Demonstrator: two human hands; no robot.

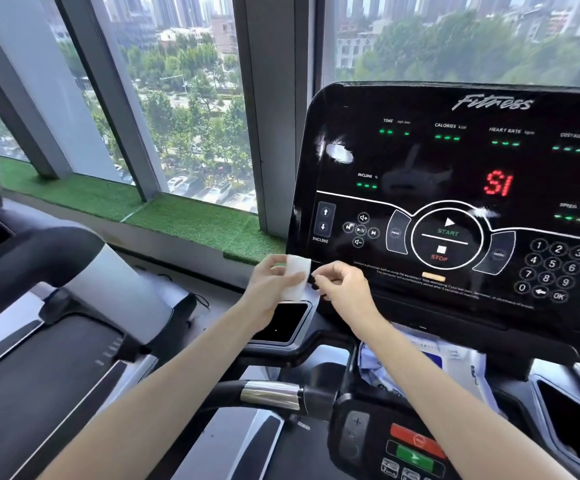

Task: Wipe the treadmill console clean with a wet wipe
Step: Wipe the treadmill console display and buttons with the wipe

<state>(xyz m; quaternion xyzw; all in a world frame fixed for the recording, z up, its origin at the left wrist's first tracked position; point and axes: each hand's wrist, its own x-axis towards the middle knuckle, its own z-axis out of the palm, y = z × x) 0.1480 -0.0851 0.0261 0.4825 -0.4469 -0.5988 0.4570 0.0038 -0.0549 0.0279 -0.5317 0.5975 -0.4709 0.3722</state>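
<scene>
The black treadmill console fills the upper right, lit with green dashes and a red "S1". A folded white wet wipe is held just off the console's lower left corner. My left hand grips the wipe from the left. My right hand pinches the wipe's right edge with thumb and fingers. Both hands hover above the left cup-holder recess, apart from the console face.
A pack of wipes lies in the tray under the console. A handlebar with a silver sensor band and a pad with red and green buttons are below. Another treadmill stands left; windows are behind.
</scene>
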